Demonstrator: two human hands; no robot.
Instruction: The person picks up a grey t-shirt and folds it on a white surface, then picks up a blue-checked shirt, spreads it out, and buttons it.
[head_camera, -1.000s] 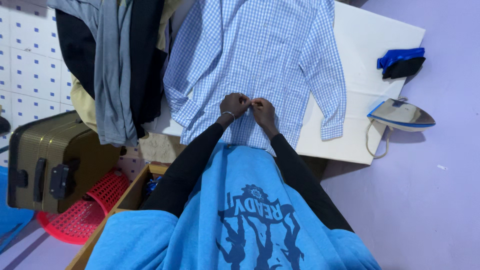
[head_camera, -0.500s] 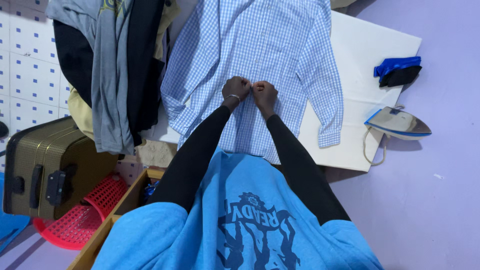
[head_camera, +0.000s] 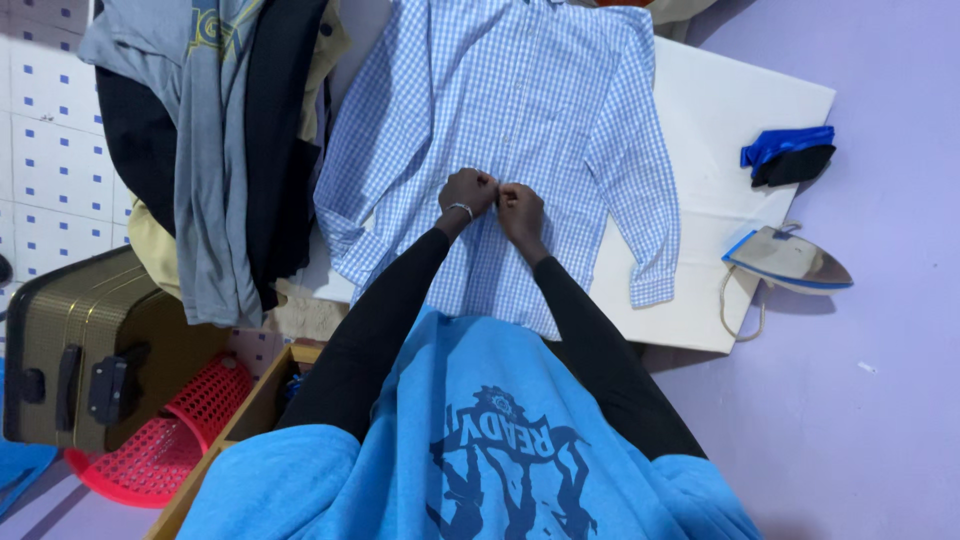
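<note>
Head view: both hands are bunched together at the middle of the shirt, which lies spread flat, front up, on the white tabletop. The left hand is closed in a pinch on the shirt's centre strip, a thin bracelet on its wrist; the right hand is pinched on the same strip, knuckles touching the left. Compared with a second ago the pair sit at the same spot along the front of the shirt, fingers working in place, and only the camera has drifted a little. That reads as fiddly work at one point on the placket, probably a button, though the button itself is hidden under the fingers. The sleeves lie out to both sides. To the right, the iron rests on its side at the tabletop's edge, well apart from the hands. A heap of clothes hangs at the left.
</note>
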